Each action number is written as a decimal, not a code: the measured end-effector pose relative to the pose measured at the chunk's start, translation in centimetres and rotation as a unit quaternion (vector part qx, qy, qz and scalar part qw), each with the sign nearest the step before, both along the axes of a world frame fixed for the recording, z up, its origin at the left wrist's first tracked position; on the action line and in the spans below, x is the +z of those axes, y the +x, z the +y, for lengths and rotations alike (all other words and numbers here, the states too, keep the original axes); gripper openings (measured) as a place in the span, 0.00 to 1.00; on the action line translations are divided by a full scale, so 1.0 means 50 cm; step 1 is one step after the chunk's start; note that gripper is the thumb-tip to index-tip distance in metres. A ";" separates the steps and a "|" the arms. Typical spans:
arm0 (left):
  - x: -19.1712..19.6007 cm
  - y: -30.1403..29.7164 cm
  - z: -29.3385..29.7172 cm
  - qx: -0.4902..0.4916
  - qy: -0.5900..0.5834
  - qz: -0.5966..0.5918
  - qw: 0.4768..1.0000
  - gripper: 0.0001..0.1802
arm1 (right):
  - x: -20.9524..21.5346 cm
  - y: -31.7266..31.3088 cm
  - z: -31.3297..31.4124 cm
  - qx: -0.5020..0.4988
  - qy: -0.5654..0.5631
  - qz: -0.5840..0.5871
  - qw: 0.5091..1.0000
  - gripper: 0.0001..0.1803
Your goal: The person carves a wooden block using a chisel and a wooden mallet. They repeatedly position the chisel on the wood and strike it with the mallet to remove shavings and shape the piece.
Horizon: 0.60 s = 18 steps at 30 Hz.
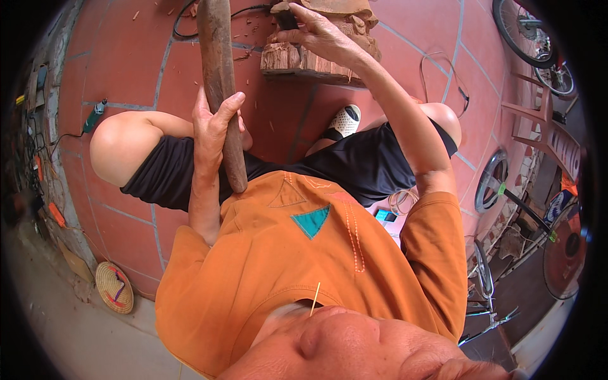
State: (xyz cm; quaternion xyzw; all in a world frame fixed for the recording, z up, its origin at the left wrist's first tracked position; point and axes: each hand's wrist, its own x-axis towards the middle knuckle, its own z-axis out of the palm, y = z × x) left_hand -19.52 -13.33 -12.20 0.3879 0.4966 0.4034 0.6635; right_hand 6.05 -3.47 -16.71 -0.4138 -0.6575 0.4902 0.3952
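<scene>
Wood block [320,57] on the red tile floor [126,76] ahead of my knees. Left hand [215,126] clamped around the wooden club [221,82], held upright. Right hand [316,35] fingers closed on a dark tool against the block. Risk: a glancing blow could hit my right fingers

You sit on a red tiled floor [114,76] with pale grout lines, lit by even daylight. At the far right a bicycle wheel [522,31] leans beside a red wooden chair [544,126]. On the near left a woven conical hat [114,288] lies at the floor's edge, cables [38,158] trailing beyond.
</scene>
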 end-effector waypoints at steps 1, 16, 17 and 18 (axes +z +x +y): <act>0.000 -0.001 -0.001 -0.002 -0.001 -0.001 1.000 0.19 | -0.004 0.001 0.001 0.023 -0.036 0.030 0.999 0.25; 0.004 0.002 -0.003 -0.012 -0.004 0.006 1.000 0.20 | 0.035 -0.011 -0.018 0.009 0.003 -0.147 0.989 0.27; 0.003 0.001 -0.003 -0.013 -0.003 0.008 1.000 0.20 | 0.031 -0.012 -0.018 0.010 0.000 -0.137 0.991 0.28; 0.002 0.001 -0.004 -0.015 -0.002 0.010 1.000 0.21 | 0.026 -0.012 -0.018 0.010 -0.004 -0.127 0.992 0.28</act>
